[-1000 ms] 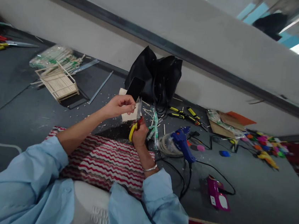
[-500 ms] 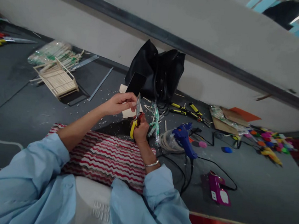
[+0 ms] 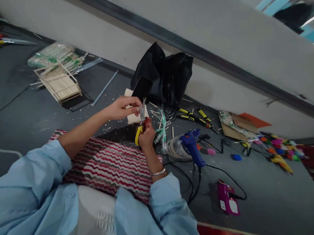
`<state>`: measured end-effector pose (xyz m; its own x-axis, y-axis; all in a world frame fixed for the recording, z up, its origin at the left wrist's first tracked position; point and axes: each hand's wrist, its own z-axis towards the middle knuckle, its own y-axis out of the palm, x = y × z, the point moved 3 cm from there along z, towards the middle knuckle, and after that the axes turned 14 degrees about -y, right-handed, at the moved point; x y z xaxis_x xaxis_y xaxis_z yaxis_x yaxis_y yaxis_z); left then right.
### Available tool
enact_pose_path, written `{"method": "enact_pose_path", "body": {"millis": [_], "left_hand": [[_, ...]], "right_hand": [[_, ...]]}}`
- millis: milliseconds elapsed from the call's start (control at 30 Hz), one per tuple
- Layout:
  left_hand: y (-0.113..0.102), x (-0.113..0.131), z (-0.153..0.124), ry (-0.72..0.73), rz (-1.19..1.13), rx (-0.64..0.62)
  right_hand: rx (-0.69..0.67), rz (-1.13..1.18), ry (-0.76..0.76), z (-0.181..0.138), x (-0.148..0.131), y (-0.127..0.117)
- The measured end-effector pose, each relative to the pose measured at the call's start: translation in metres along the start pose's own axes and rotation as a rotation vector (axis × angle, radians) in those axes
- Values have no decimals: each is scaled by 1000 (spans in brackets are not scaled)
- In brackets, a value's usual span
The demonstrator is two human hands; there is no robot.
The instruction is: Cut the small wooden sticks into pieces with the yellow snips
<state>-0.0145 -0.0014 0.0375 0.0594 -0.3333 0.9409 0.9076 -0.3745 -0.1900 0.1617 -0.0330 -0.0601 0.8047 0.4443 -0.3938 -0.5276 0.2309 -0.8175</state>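
Observation:
My right hand (image 3: 147, 137) is closed round the yellow and red handles of a pair of cutters (image 3: 139, 130), whose metal jaws point up. My left hand (image 3: 124, 107) pinches something small and thin at the jaws; I cannot make out what it is. Both hands are raised just above the far edge of a red and white striped cloth (image 3: 107, 164) on my lap. A pale piece of card (image 3: 133, 117) lies on the floor behind my hands.
A black bag (image 3: 163, 79) leans on the wall behind. A blue glue gun (image 3: 192, 145) with its cable, a magenta box (image 3: 226, 201), yellow pliers (image 3: 196, 118) and coloured bits lie right. A stick-built tray (image 3: 58, 83) and stick packets lie far left.
The cutter jaws have tipped down and closer to my left fingers. Both hands stay in nearly the same place.

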Motion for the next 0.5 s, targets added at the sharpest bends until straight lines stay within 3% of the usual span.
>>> {"method": "enact_pose_path", "body": {"millis": [500], "left_hand": [[-1,3,-1,83,85,56]], "right_hand": [[29,88,-7,0,-8,-4]]}}
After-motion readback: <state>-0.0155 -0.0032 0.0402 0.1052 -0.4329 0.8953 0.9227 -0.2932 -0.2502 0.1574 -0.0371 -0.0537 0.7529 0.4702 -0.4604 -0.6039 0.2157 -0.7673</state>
